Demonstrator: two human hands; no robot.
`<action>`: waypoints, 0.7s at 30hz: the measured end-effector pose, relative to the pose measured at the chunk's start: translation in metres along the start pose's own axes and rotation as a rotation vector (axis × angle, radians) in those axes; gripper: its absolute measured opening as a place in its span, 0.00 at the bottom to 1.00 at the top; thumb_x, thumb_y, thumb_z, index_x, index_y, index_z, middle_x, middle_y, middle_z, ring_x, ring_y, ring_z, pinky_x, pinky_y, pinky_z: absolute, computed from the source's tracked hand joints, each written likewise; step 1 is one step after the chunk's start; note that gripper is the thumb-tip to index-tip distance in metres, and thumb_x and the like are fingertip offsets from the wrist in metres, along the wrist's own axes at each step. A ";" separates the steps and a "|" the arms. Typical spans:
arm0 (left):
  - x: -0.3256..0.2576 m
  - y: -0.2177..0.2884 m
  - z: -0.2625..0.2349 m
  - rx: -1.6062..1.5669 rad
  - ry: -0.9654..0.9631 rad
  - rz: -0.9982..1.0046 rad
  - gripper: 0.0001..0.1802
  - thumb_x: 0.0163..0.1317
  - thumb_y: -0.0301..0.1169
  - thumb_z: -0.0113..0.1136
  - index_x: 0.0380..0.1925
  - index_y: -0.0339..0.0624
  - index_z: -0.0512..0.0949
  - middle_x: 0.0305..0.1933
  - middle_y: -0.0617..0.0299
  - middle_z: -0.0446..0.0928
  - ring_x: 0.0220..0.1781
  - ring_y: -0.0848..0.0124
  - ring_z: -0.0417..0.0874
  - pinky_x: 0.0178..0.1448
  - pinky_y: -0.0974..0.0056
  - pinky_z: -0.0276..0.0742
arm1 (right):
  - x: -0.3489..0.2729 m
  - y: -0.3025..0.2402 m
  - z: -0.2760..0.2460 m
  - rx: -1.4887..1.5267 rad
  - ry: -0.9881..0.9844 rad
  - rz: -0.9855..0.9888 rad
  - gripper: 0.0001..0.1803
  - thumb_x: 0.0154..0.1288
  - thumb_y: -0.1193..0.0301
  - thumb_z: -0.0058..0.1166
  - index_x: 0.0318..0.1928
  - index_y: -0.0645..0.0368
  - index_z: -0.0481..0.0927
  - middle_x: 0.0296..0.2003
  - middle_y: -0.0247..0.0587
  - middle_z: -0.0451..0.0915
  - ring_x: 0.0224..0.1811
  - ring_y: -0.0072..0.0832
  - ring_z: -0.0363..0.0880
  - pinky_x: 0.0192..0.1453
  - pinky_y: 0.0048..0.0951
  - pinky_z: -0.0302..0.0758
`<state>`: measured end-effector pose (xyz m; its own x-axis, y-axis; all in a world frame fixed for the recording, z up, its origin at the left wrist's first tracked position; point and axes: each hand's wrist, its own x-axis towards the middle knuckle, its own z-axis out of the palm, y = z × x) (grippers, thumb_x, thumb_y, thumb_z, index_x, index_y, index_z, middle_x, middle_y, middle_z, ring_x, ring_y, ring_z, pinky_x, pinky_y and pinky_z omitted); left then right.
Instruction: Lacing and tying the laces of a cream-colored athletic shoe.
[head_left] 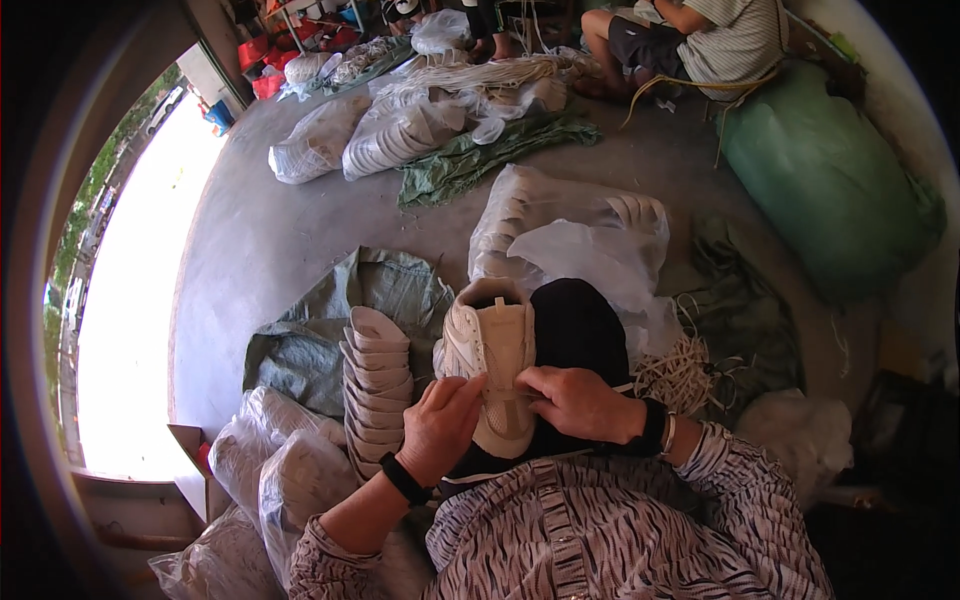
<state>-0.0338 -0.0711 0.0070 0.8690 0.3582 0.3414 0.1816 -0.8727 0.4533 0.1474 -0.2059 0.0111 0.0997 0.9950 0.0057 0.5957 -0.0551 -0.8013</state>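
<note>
A cream sneaker upper (pixel 507 350) lies across my lap, its toe toward me and its tongue and ankle opening pointing away. My left hand (pixel 442 425) is closed at the left edge of the lacing area, thumb and fingers pinched together. On the opposite edge my right hand (pixel 585 403) makes a similar pinch. Whatever thin thing either pinch holds is too small to tell. A short pale strip (pixel 622 387) shows just beyond my right hand. Beneath the upper is dark cloth (pixel 580 315) over my knee.
Nested shoe uppers (pixel 377 385) stand in a stack to my left, near bagged ones (pixel 300 470). Loose white laces (pixel 680 370) lie to the right. Ahead is a clear bag of uppers (pixel 570 220). A large green sack (pixel 825 175) and a seated person (pixel 735 40) are farther off.
</note>
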 end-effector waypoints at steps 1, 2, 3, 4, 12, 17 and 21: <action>0.002 0.003 -0.001 0.034 -0.016 0.016 0.20 0.53 0.24 0.57 0.48 0.46 0.74 0.36 0.63 0.74 0.37 0.64 0.78 0.36 0.63 0.77 | -0.001 0.000 0.001 0.029 0.021 -0.003 0.15 0.56 0.77 0.55 0.45 0.63 0.73 0.39 0.50 0.79 0.41 0.43 0.80 0.44 0.34 0.76; 0.005 0.004 -0.002 0.068 -0.030 0.032 0.19 0.52 0.24 0.57 0.47 0.46 0.75 0.35 0.64 0.73 0.37 0.65 0.78 0.36 0.63 0.77 | -0.001 0.001 0.001 0.057 0.044 -0.006 0.15 0.56 0.77 0.56 0.45 0.63 0.73 0.39 0.50 0.79 0.41 0.43 0.80 0.44 0.34 0.77; 0.008 0.006 -0.002 0.066 -0.029 0.032 0.19 0.52 0.24 0.57 0.47 0.46 0.75 0.35 0.64 0.73 0.37 0.65 0.78 0.36 0.63 0.77 | -0.002 0.004 0.002 0.056 0.043 -0.005 0.15 0.56 0.77 0.56 0.45 0.63 0.73 0.39 0.50 0.79 0.41 0.43 0.80 0.44 0.34 0.77; 0.011 0.006 -0.001 0.124 -0.085 0.060 0.19 0.50 0.24 0.57 0.45 0.46 0.75 0.34 0.65 0.72 0.36 0.65 0.78 0.35 0.63 0.77 | -0.002 0.009 0.004 0.059 0.041 0.011 0.14 0.56 0.76 0.56 0.45 0.63 0.74 0.38 0.50 0.79 0.41 0.43 0.80 0.44 0.34 0.76; 0.029 0.016 -0.001 0.345 -0.139 0.293 0.06 0.42 0.28 0.56 0.25 0.47 0.73 0.27 0.65 0.67 0.31 0.66 0.74 0.36 0.60 0.71 | 0.000 0.007 0.011 0.067 0.106 0.018 0.14 0.57 0.76 0.54 0.45 0.64 0.75 0.31 0.46 0.79 0.30 0.33 0.79 0.35 0.28 0.75; 0.031 0.016 0.003 0.199 -0.352 0.015 0.03 0.54 0.32 0.54 0.27 0.47 0.74 0.32 0.60 0.71 0.40 0.60 0.78 0.41 0.56 0.72 | -0.001 0.004 0.003 0.214 -0.030 0.138 0.13 0.62 0.74 0.53 0.47 0.66 0.74 0.30 0.38 0.79 0.28 0.19 0.76 0.34 0.23 0.75; 0.031 0.017 0.004 0.039 -0.420 -0.239 0.05 0.59 0.34 0.52 0.32 0.46 0.74 0.37 0.55 0.72 0.42 0.54 0.77 0.43 0.50 0.71 | 0.001 0.005 0.003 0.185 -0.090 0.173 0.15 0.60 0.67 0.54 0.45 0.62 0.75 0.33 0.49 0.80 0.36 0.42 0.80 0.41 0.34 0.75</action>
<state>-0.0022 -0.0765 0.0218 0.9100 0.3924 -0.1340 0.4091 -0.7971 0.4442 0.1477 -0.2050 0.0054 0.1113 0.9760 -0.1874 0.4197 -0.2171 -0.8813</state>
